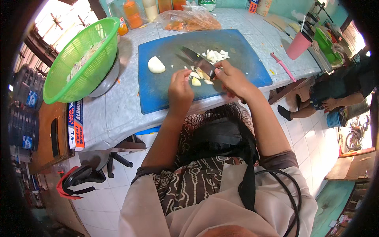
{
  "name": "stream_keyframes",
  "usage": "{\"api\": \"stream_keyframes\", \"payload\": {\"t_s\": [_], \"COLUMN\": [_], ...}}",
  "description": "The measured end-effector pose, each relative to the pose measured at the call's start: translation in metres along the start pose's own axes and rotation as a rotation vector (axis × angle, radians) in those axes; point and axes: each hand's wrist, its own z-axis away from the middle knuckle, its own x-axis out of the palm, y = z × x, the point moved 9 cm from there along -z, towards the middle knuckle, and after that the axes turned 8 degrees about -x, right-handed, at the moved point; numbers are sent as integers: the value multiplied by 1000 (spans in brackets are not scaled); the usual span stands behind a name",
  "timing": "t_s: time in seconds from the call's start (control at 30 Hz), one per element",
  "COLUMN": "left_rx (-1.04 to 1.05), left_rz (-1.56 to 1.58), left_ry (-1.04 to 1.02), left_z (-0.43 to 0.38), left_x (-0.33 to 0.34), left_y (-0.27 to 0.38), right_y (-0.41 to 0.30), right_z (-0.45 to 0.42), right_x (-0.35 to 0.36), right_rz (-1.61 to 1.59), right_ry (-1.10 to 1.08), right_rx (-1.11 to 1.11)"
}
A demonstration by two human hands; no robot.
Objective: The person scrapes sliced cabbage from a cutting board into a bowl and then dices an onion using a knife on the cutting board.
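Note:
My right hand [235, 79] grips the handle of a kitchen knife [199, 60], its broad blade slanting toward the far left over a blue cutting board [244, 43]. Close to the blade, my left hand [181, 91] has its fingertips bunched beside cut onion wedges [196, 81]. Whether a small piece is pinched between those fingers, I cannot tell. Beyond the blade lies a small heap of chopped white onion pieces [217, 55]. A larger peeled onion piece [156, 65] rests apart on the board's left side.
A green plastic colander [86, 65] with pale food sits tilted on a metal bowl [108, 78] at left. Behind the board is a plastic bag of orange food [189, 20]. Rightward are a pink knife [282, 66] and a pink tumbler [298, 45]. Another person [340, 89] is at far right.

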Motion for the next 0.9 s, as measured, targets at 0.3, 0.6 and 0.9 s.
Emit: {"api": "stream_keyframes", "payload": {"t_s": [0.3, 0.6, 0.9], "left_rx": [-21, -520, -92], "left_rz": [10, -605, -404], "left_ry": [255, -151, -502], "left_z": [-20, -86, -33], "left_x": [-78, -79, -3], "left_y": [-1, -83, -30], "right_y": [-2, 31, 20], "right_z": [20, -31, 0], "right_x": [21, -17, -5], "right_rz": [603, 633, 492], "right_ry": [-269, 11, -56], "right_rx": [-116, -50, -90]}}
